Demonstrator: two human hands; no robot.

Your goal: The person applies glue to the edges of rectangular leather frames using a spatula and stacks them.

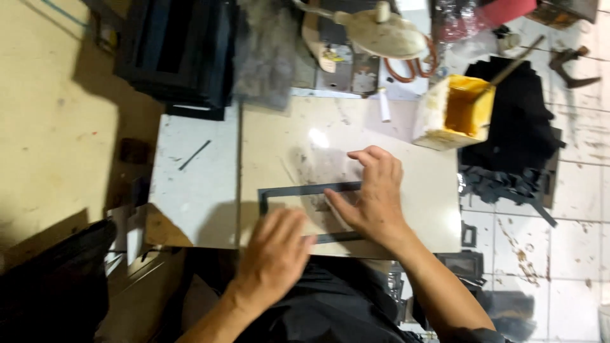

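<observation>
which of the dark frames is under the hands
The single thin dark frame lying flat on the beige board; the others sit stacked at top left.

Two hands, left (274, 254) and right (375, 197), lie on one dark frame (298, 190). That frame sits on one pale slab (406, 190). Beyond the slab stands one yellow tub (454, 111) holding one stick (515, 60); one white lamp (387, 32) hangs left of the tub.

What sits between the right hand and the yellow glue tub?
Nothing: in the head view only bare, smudged beige board lies between the right hand on the dark frame and the yellow glue tub.
</observation>
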